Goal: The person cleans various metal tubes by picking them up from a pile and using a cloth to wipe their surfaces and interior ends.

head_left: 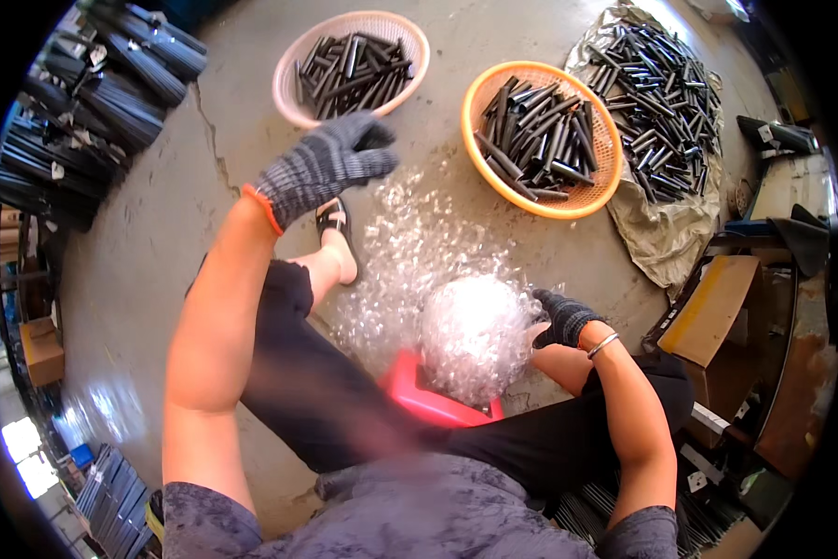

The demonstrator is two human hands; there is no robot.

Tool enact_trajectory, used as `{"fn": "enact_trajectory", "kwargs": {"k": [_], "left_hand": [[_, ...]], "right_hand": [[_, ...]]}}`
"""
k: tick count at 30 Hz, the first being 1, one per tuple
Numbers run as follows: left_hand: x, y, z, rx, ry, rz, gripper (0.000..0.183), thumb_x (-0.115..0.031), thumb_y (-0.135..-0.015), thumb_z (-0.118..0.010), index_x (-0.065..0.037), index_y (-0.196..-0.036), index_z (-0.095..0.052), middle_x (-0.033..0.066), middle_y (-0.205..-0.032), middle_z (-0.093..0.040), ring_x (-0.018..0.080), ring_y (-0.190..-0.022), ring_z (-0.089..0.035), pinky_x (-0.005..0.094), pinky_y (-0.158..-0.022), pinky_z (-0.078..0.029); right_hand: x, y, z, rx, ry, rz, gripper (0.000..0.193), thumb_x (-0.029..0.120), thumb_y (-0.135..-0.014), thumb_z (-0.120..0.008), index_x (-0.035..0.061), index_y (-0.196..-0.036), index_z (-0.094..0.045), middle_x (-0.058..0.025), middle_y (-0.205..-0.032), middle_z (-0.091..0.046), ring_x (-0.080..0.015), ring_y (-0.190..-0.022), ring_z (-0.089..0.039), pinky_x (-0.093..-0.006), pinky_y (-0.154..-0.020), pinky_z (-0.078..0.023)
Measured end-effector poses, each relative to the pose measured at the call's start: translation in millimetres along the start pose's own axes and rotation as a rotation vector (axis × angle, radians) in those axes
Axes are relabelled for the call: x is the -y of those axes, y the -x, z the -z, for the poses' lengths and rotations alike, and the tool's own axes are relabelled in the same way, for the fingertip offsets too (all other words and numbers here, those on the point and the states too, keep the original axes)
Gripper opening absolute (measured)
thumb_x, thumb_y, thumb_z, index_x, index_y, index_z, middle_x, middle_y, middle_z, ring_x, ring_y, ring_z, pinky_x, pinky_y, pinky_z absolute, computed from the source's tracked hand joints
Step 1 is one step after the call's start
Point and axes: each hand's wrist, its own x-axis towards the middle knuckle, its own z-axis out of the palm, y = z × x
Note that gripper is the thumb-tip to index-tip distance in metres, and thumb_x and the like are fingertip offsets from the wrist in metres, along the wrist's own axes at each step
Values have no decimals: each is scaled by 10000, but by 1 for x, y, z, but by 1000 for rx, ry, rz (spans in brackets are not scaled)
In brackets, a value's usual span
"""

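Observation:
My left hand [337, 163], in a grey striped knit glove with an orange cuff, is raised over the floor below the pink basket [282, 93]. Its thumb and fingers are apart, and I see nothing between them. Before me, a bright rounded mound of clear shiny plastic [479, 326] sits between my legs, partly over a red plastic object [428, 402]. My right hand [565, 321], gloved alike, is at the mound's right edge with thumb and forefinger spread; glare hides whether it touches. Small clear plastic bits [405, 242] lie scattered beyond the mound.
Short black tubes fill the pink basket and an orange basket [475, 93]. More tubes are heaped on a tan sheet [656, 252] at far right. Bundled long black rods [125, 93] are stacked at left. A cardboard box [712, 307] stands at right.

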Motion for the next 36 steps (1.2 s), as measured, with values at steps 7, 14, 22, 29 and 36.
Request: {"fn": "enact_trajectory", "kwargs": {"k": [7, 14, 22, 29, 36], "left_hand": [[-2, -3, 10, -79, -17, -452, 357, -301, -857, -632, -6, -1056, -610, 148, -944, -657, 235, -856, -629, 336, -796, -489], [-20, 18, 14, -85, -142, -284, 394, -242, -854, -653, 37, -1119, -572, 119, -991, -654, 167, -902, -618, 297, -805, -501], [-11, 6, 13, -103, -138, -233, 370, -178, -841, -678, 3, -1146, -571, 88, -1036, -631, 139, -976, -585, 279, -858, -490], [-31, 19, 16, -7, 29, -172, 390, -101, -850, -667, -19, -1206, -532, 37, -1097, -597, 113, -1043, -547, 265, -918, -455], [-13, -9, -8, 118, 342, -169, 409, -26, -851, -629, -17, -1242, -512, 45, -1153, -580, 133, -1072, -541, 293, -962, -437]], "right_hand": [[34, -44, -60, -49, 154, -190, 1266, 507, -480, -862, 15, -1440, -199, -242, -1321, -471, -342, -1230, -466, -367, -1046, -341], [140, -110, -122, -348, -341, -315, 1050, 341, -670, -792, 2, -1440, -164, -276, -1313, -452, -347, -1206, -481, -363, -1019, -374], [64, -75, -3, -50, -438, -28, 1170, 293, -557, -890, 118, -1470, -180, -244, -1374, -425, -292, -1210, -481, -388, -1014, -381], [-102, -26, 126, -522, -713, -300, 473, 170, -762, -725, 98, -1181, -517, -66, -901, -642, -203, -745, -593, -391, -664, -473], [-153, -51, 35, -318, -7, -657, 989, 414, -545, -846, 114, -1374, -397, -168, -1331, -493, -267, -1226, -487, -346, -1020, -378]]}}
